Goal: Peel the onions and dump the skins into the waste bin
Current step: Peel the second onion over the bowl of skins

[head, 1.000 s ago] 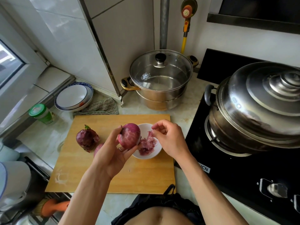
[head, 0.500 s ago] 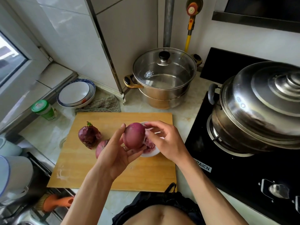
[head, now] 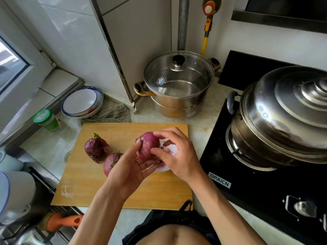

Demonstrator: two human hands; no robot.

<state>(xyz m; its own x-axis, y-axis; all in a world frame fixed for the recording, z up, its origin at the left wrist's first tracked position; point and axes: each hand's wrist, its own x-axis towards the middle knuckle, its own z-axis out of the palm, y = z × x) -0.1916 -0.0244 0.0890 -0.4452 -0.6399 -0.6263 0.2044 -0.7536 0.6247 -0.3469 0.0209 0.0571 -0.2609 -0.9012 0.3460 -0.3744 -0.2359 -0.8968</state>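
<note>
Head view: the left hand [head: 129,171] cradles a red onion [head: 147,147] from below, fingers curled round it, at frame centre above the wooden cutting board [head: 99,188]. The right hand [head: 178,154] grips the same onion from the right, thumb pressed on its side. A white bowl [head: 170,150] holding skins sits directly behind both hands. Two further onions lie on the board left of centre: one dark [head: 96,149], one lighter [head: 110,162], partly hidden by the left hand.
</note>
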